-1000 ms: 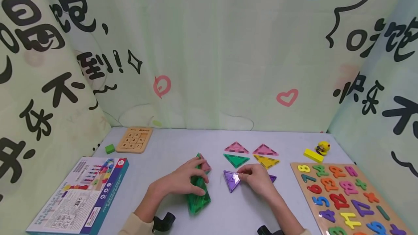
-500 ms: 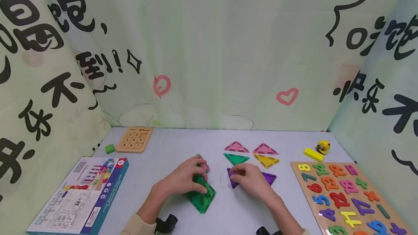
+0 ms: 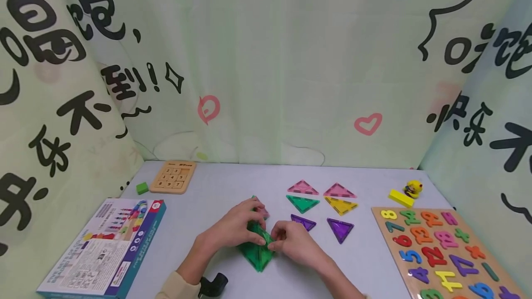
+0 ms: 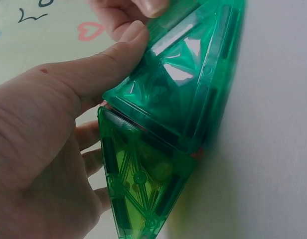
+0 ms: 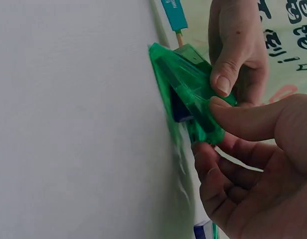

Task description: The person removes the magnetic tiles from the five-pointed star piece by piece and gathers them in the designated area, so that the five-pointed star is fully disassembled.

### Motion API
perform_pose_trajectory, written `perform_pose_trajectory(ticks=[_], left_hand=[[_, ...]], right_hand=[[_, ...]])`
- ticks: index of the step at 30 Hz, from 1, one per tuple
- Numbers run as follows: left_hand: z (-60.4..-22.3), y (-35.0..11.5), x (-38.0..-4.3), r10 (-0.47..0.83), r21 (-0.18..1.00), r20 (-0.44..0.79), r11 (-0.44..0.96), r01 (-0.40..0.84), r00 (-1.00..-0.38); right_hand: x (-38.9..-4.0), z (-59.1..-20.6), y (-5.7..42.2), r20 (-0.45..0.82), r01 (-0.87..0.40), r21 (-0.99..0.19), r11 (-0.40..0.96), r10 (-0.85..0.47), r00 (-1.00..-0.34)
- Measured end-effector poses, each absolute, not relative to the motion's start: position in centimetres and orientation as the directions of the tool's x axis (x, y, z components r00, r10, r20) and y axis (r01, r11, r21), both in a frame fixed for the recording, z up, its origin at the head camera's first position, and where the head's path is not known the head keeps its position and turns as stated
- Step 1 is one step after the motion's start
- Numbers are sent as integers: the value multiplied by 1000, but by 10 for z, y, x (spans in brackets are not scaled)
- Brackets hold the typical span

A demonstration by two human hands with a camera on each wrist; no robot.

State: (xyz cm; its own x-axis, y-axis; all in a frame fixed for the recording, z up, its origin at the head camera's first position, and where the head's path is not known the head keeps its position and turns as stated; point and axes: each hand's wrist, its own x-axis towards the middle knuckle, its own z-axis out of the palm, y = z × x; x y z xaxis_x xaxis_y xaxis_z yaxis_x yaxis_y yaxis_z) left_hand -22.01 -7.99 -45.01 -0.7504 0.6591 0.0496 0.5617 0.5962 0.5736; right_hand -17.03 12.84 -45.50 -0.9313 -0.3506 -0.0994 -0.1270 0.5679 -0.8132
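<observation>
A group of green translucent magnetic tiles [image 3: 257, 260] stands joined on the middle of the table. My left hand [image 3: 234, 226] grips it from the left, thumb along an upper edge in the left wrist view. My right hand [image 3: 297, 243] pinches the right edge of the same green tiles [image 5: 186, 87] between thumb and fingers. In the left wrist view, a green triangular tile [image 4: 143, 174] joins the larger green part along a seam. A pink tile [image 3: 262, 206] shows just behind my left fingers. Two purple triangle tiles [image 3: 341, 230] lie flat and apart beyond my right hand.
Behind lie two pink triangles [image 3: 302, 187], a green triangle [image 3: 302, 204] and a yellow triangle [image 3: 341, 205]. A number puzzle board [image 3: 436, 243] fills the right side, with a yellow block [image 3: 401, 198] behind. At left are a box [image 3: 99, 243], a wooden board [image 3: 173, 177] and a green block [image 3: 142, 188].
My right hand has left the purple triangles and moved left to the green tiles. The purple tiles now lie further apart. The green tiles have turned slightly in my left hand.
</observation>
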Motion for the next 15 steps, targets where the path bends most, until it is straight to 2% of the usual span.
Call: perform_pose_trajectory(ticks=[7,15], left_hand=[[-446,-82,-220,647,515,47,637,573,-761],[-443,-85,-215,607,349,80,726,593,-791]], right_hand=[[-176,-454,133,-109,-51,-870,490,-294,-950],[-183,-455,132,-67,-55,-851,522,-212,-975]])
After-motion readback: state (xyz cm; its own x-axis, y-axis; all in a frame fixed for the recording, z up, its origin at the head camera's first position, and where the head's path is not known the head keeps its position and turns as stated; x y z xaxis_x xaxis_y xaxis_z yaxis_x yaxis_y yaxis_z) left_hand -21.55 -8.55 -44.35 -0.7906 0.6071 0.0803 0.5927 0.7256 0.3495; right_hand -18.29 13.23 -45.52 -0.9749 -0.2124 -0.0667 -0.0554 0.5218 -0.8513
